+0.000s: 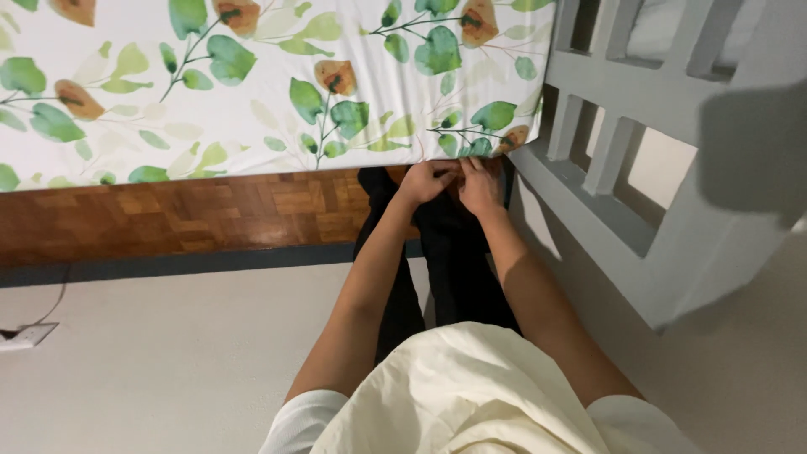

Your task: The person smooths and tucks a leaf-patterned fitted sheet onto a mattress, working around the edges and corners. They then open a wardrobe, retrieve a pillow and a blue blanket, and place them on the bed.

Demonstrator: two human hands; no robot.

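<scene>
A mattress fills the top of the head view, covered by a white fitted sheet (252, 92) printed with green and orange leaves. My left hand (427, 181) and my right hand (479, 183) are side by side at the sheet's lower edge, close to the mattress corner. Both have their fingers curled around the sheet's hem, under the corner. My bare forearms reach up to it from a cream shirt. My dark trousers (445, 252) show below the hands.
A grey slatted bed frame (622, 160) stands right of the corner against a pale wall. Brown parquet floor (185, 210) runs under the mattress edge. A white power socket (25, 336) with a cable sits at the far left.
</scene>
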